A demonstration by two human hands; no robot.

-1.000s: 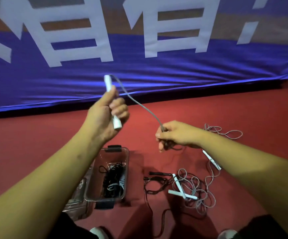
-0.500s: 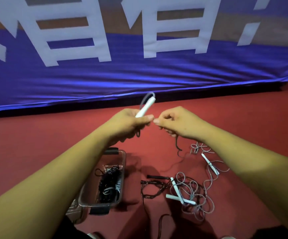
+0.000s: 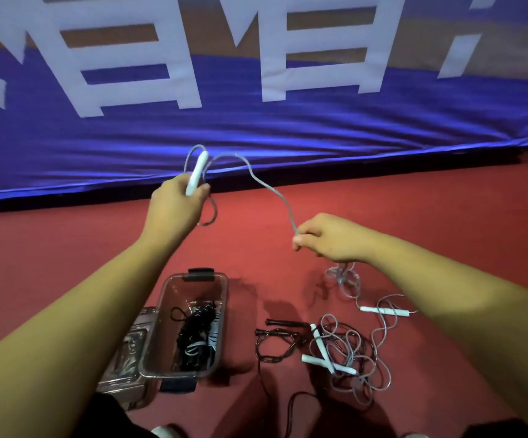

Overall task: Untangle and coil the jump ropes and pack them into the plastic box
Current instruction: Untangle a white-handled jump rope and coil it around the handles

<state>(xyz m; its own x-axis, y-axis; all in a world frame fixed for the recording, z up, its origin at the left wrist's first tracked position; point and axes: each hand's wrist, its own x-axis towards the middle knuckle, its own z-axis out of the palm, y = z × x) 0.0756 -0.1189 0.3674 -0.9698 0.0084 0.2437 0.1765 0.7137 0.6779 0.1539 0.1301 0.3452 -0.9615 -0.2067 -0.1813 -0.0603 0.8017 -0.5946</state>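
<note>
Gripped white handle [image 3: 197, 173] in curled left hand [image 3: 174, 207] at 10 o'clock, pinched its grey rope [image 3: 272, 194] in right hand [image 3: 329, 237] at 3 o'clock, above plastic box [image 3: 223, 311] at 7 o'clock holding coiled black rope [image 3: 194, 333], tangled ropes [image 3: 348, 352] at 5 o'clock.

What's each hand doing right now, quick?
Left hand: closed around the white handle of the grey jump rope.
Right hand: pinching the cord of that same grey jump rope further along.
</note>
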